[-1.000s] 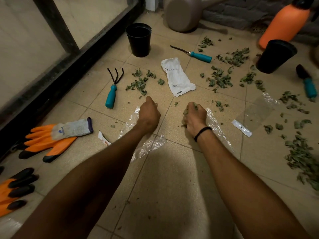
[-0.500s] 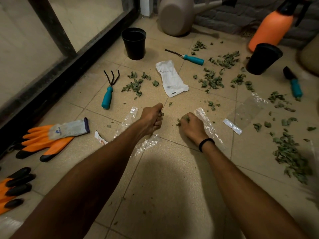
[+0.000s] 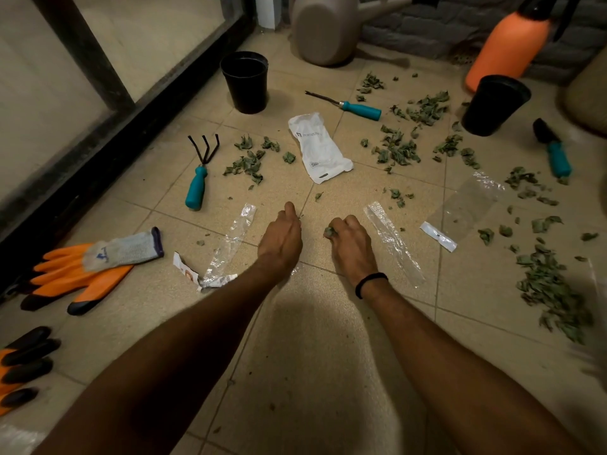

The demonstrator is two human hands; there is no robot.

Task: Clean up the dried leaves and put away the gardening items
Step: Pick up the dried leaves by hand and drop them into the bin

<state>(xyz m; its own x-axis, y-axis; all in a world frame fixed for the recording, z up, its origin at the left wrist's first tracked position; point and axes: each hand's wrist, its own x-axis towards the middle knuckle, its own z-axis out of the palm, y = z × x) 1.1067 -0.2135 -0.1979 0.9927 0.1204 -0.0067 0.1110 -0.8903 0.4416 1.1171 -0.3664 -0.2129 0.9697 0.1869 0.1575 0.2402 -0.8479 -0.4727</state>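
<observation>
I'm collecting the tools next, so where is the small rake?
In the head view the rake lies on the floor left of centre, between the window frame and a leaf pile, near the left black pot.

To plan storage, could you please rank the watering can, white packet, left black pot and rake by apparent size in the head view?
1. watering can, partly cut off by the frame.
2. white packet and left black pot look alike; the pot lies farther, so unranked.
3. rake, thin.

Rake L of bag, leaf pile R of it, pot behind rake.
</observation>
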